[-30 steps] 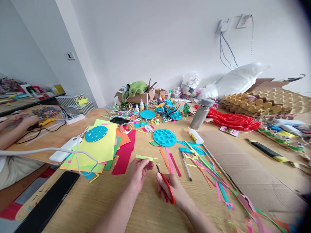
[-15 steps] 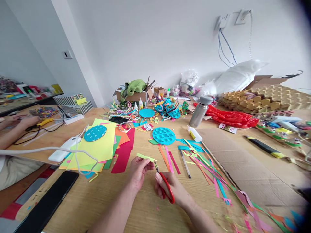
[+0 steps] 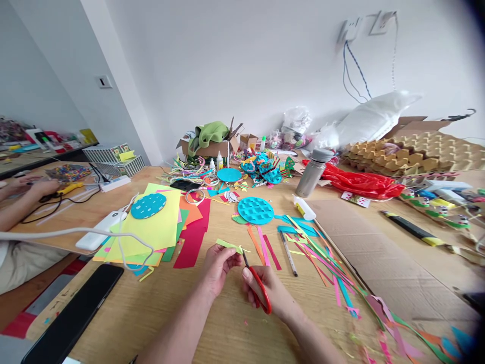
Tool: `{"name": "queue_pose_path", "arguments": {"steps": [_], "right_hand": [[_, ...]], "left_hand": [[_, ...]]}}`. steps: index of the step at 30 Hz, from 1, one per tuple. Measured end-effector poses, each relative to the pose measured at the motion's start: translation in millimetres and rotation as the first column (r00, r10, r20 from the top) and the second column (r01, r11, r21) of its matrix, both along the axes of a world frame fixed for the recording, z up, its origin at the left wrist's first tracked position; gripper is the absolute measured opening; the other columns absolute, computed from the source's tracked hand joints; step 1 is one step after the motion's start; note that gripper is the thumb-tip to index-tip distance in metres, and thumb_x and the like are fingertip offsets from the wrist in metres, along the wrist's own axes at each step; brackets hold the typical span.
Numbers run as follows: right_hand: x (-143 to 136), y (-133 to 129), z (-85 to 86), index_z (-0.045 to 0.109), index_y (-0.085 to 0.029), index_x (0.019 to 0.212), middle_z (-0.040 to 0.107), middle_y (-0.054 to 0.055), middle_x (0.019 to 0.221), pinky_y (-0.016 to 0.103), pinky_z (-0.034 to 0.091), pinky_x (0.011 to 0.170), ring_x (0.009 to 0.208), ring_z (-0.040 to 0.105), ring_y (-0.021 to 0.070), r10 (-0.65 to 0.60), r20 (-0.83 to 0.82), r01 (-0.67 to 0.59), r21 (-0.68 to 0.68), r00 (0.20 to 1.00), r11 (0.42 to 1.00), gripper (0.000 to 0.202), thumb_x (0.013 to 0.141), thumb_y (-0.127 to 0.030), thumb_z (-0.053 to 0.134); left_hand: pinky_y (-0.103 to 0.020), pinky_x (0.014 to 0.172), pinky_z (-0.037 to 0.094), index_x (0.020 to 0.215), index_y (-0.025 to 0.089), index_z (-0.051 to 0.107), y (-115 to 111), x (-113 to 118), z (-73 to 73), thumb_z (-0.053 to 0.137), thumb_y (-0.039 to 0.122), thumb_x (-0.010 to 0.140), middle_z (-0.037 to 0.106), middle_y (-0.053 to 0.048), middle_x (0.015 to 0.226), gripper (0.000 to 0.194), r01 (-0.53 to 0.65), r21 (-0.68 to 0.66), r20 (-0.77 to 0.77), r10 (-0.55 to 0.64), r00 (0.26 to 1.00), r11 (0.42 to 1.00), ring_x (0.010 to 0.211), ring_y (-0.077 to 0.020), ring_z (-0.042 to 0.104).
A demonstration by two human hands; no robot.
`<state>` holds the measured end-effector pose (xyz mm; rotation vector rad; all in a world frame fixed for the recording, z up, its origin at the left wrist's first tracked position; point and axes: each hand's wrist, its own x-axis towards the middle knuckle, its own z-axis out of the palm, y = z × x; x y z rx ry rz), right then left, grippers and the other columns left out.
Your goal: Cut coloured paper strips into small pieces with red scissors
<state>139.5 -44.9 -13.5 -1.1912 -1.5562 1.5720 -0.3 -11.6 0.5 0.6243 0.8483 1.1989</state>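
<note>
My left hand [image 3: 220,267] pinches a short yellow-green paper strip [image 3: 226,243] between thumb and fingers. In my right hand [image 3: 270,290] are red-handled scissors [image 3: 261,289], my fingers wrapped round the loops. The blades meet the strip's right end, where a thin sliver of paper sticks out. Just beyond my hands lie orange, pink and red paper strips [image 3: 267,247] below a blue paper oval [image 3: 255,210] with a woven-looking surface. A pen [image 3: 288,251] rests to the right of these strips.
Coloured paper sheets [image 3: 159,227], a dotted blue oval [image 3: 148,206], a white power bank [image 3: 99,231] and a black phone [image 3: 76,313] lie left. Right are cardboard [image 3: 379,258], a utility knife [image 3: 411,228] and a steel bottle [image 3: 312,174]. Another person's hand [image 3: 45,188] shows far left.
The scissors' blades have closed further at the strip's end, and a thin sliver now juts from it. The strip has shifted slightly to the right. Both hands stay nearly in place.
</note>
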Motion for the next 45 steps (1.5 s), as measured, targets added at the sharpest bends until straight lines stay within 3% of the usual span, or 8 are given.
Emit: {"name": "queue_pose_path", "arguments": {"steps": [13,18,26,45], "right_hand": [[0.0,0.9,-6.1,0.045,-0.016,0.058,0.048,0.000,0.047,0.021,0.025,0.040,0.042,0.039,0.0086,-0.080,0.209,0.040,0.191,0.975,0.981,0.054,0.078,-0.066,0.049],[0.4,1.2,-7.8,0.044,-0.016,0.059,0.048,-0.001,0.048,0.020,0.026,0.041,0.042,0.039,0.0084,-0.071,0.148,0.048,0.153,0.986,0.987,0.052,0.080,-0.064,0.048],[-1.4,-1.5,3.2,0.045,-0.016,0.062,0.046,-0.001,0.049,0.021,0.028,0.042,0.043,0.039,0.0083,-0.002,0.001,0.002,0.097,1.000,0.995,0.053,0.081,-0.065,0.044],[-0.9,-0.6,3.7,0.040,-0.018,0.059,0.042,-0.003,0.045,0.020,0.024,0.039,0.040,0.036,0.0074,-0.058,0.064,0.051,0.103,0.996,0.993,0.055,0.074,-0.070,0.050]], "left_hand": [[-0.022,0.055,0.044,0.065,0.011,0.061,-1.1,0.7,0.2,0.072,0.024,0.062,0.061,-0.002,0.058,0.017,0.017,-0.019,-0.096,-0.018,0.995,1.000,0.053,-0.0100,0.056],[-0.023,0.055,0.044,0.065,0.011,0.061,-1.6,1.8,2.1,0.073,0.024,0.061,0.061,-0.001,0.057,0.018,0.000,-0.010,-0.130,-0.001,0.992,1.000,0.054,-0.0107,0.056],[-0.024,0.058,0.044,0.066,0.010,0.063,-3.1,2.3,-3.2,0.072,0.023,0.062,0.062,-0.002,0.057,0.016,0.023,0.079,-0.178,-0.009,0.984,0.997,0.054,-0.0111,0.056],[-0.024,0.058,0.044,0.066,0.010,0.064,-5.5,4.1,1.2,0.074,0.023,0.060,0.063,-0.004,0.059,0.018,0.044,0.029,-0.129,-0.040,0.991,0.999,0.055,-0.0114,0.056]]}}
